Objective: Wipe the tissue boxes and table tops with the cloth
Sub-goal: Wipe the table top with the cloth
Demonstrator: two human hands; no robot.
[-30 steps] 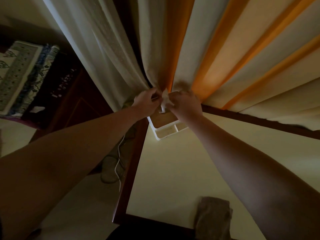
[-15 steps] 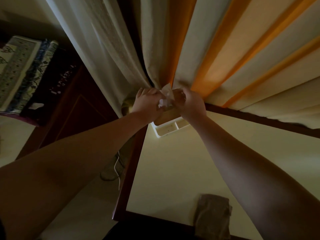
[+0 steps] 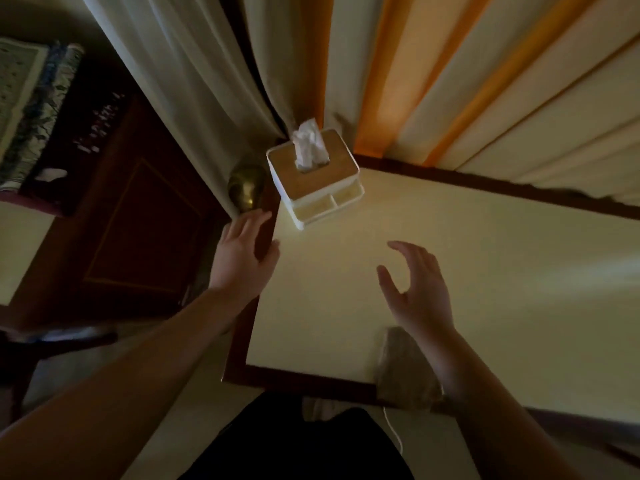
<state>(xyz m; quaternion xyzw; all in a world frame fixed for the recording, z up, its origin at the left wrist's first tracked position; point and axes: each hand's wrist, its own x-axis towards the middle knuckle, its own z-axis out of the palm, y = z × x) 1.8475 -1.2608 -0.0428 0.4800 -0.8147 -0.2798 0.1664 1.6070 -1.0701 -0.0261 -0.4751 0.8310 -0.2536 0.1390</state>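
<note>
Both hands hang empty over the table with fingers apart: the left hand (image 3: 242, 258) lies over the table's left edge with fingers nearly straight, and the right hand (image 3: 420, 292) floats above the middle of the top, fingers loosely bent and thumb spread, gripping nothing. One tissue box (image 3: 313, 180) stands at the far left corner of the table (image 3: 519, 289), well apart from either hand; it is a white, square-cornered box with a flat wood-toned lid, and a crumpled white tissue (image 3: 308, 143) rises from the slot in that lid. At the box's near foot a low white tray holds two small compartments side by side. One cloth (image 3: 403, 370), greyish-brown and rumpled, lies on the near edge of the table, partly hidden under the right wrist. The tabletop is smooth and pale cream, framed by a dark reddish wooden border. Behind the box hang long curtains (image 3: 433, 81) in cream folds with orange stripes, their hems brushing the far edge of the table and crowding the box's back. A round brass-coloured knob (image 3: 246, 188) sits just left of the box, beside the curtain. Farther left stands a dark wooden cabinet (image 3: 135, 230) with a panelled face, and patterned folded fabric (image 3: 31, 109) rests at the far left. A thin white cord (image 3: 393, 431) trails below the table's near edge.
</note>
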